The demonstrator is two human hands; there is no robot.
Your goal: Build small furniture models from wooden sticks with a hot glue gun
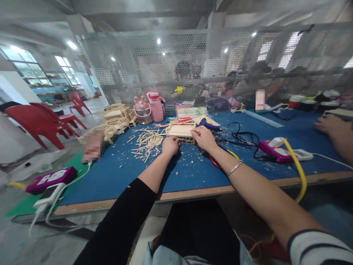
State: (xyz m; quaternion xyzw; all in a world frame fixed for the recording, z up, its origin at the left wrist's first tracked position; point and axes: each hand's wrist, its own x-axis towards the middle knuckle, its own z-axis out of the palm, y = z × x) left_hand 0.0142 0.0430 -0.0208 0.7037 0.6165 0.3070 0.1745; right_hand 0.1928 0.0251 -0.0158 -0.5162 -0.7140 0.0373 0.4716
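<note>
A small frame built of wooden sticks (179, 132) stands on the blue table (116, 176). My left hand (170, 145) is curled closed just in front of the frame's left corner; what it holds is hidden. My right hand (203, 137) rests against the frame's right end, fingers bent round its edge. A pile of loose wooden sticks (147, 141) lies left of my left hand. A blue glue gun (209, 126) lies behind my right hand.
Finished stick models (117, 117) are stacked at the back left, beside a pink bottle (156, 106) and a clear pink jug (142, 109). Black cables (239, 138), a pink device (275, 150) and a yellow hose (296, 165) lie right. Another person's hand (328, 123) rests far right.
</note>
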